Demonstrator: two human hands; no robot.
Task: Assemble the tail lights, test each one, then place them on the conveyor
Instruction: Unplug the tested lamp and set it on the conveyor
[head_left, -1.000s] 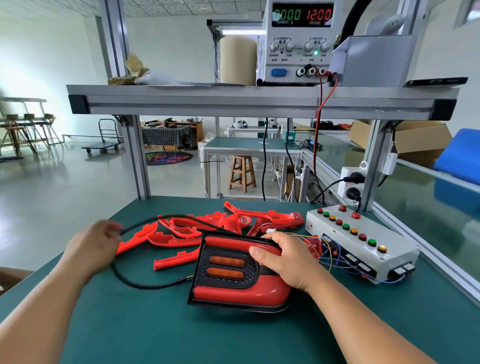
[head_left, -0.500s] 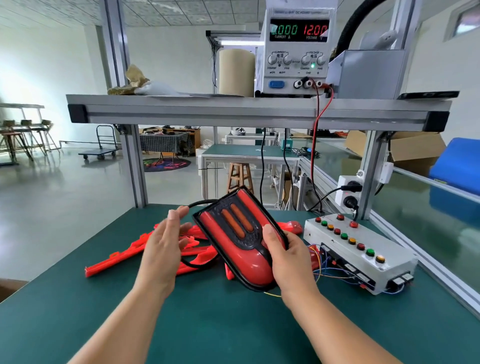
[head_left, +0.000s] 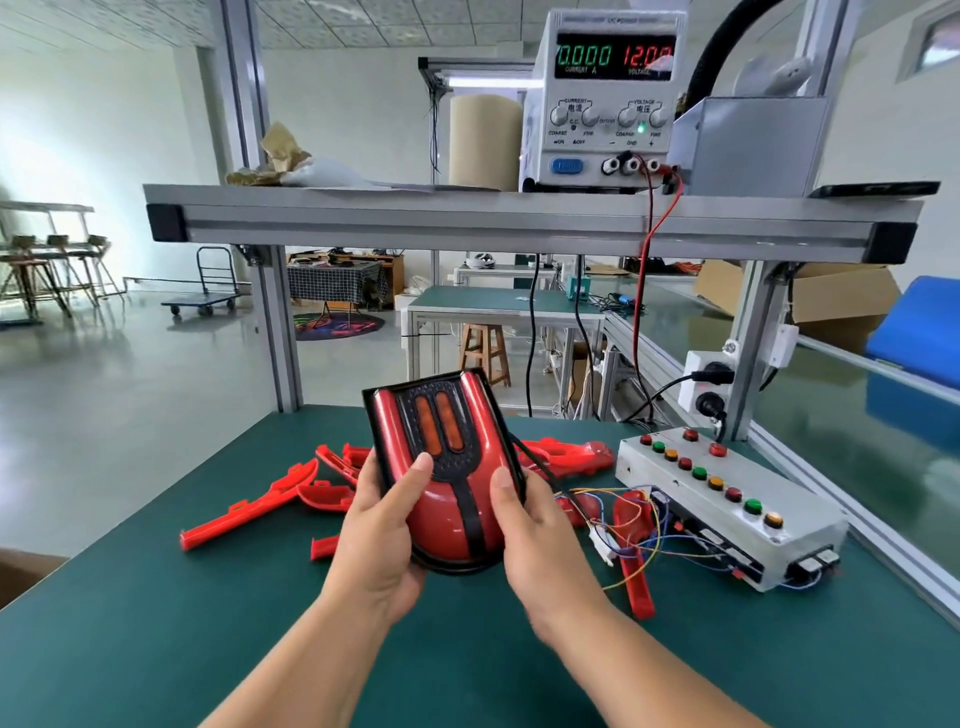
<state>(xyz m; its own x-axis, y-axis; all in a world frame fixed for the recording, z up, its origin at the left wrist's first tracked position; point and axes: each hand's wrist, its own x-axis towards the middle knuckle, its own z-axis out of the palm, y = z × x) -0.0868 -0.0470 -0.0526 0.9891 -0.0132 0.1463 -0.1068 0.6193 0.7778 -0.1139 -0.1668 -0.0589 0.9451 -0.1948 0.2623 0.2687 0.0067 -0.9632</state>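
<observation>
A red tail light (head_left: 447, 525) with a black frame and two orange lenses is held upright above the green table (head_left: 156, 623). My left hand (head_left: 379, 535) grips its left side, thumb on the front face. Gripping the right side is my right hand (head_left: 530, 540), thumb on the black rim. A black cable (head_left: 540, 473) runs from the light's right side down to a white connector (head_left: 605, 548) and coloured wires. Several loose red plastic parts (head_left: 249, 514) lie on the table behind and beside the light.
A grey test box (head_left: 727, 504) with several coloured buttons sits at the right. A power supply (head_left: 608, 98) showing 0.000 and 12.0 stands on the shelf (head_left: 519, 223) overhead. The conveyor (head_left: 857, 415) runs along the right, past a blue bin (head_left: 919, 332) and a cardboard box (head_left: 831, 296).
The tail light was lifted off the table and turned upright. My left hand came from the cable at the left and took hold of the light's left side.
</observation>
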